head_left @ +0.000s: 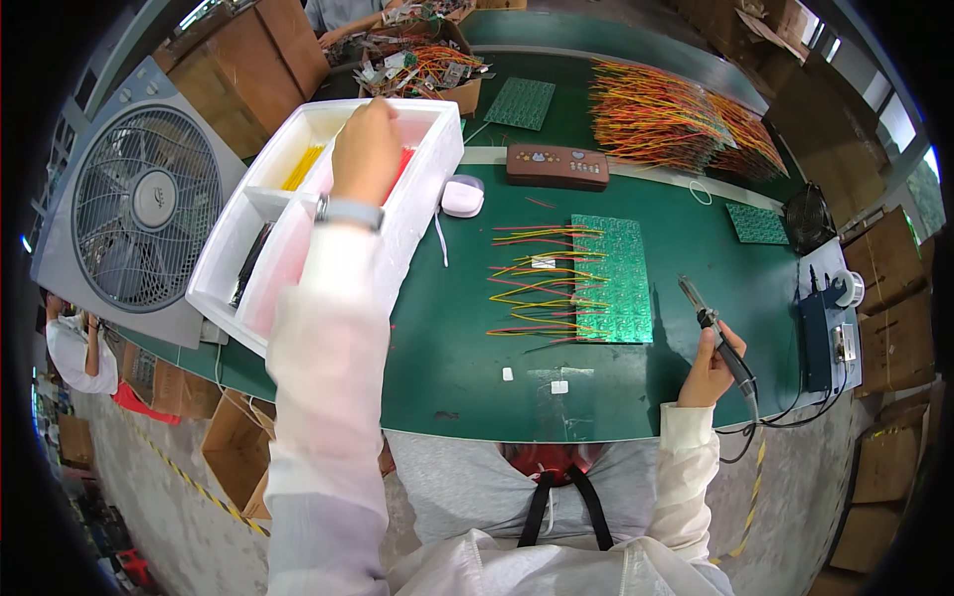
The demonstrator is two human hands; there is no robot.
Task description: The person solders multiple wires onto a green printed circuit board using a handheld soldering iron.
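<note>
My left hand (366, 151) reaches over the far part of a white foam box (396, 260), next to the compartment with red wires (402, 167). Its fingertips are hidden behind the back of the hand. Yellow wires (302, 167) and black wires (250, 263) lie in other compartments. Held in my right hand (708, 366) is a soldering iron (730, 356), its tip raised toward the upper left. Between the hands lies a green circuit board panel (614, 283), with red and yellow wires (537, 288) sticking out from its left side.
A brown case (556, 166) and a small pale pink case (462, 197) lie beyond the panel. Bundled orange and yellow wires (661, 114) are heaped at the back. A soldering station (823, 338) with its cable stands right; a fan (149, 204) is at left.
</note>
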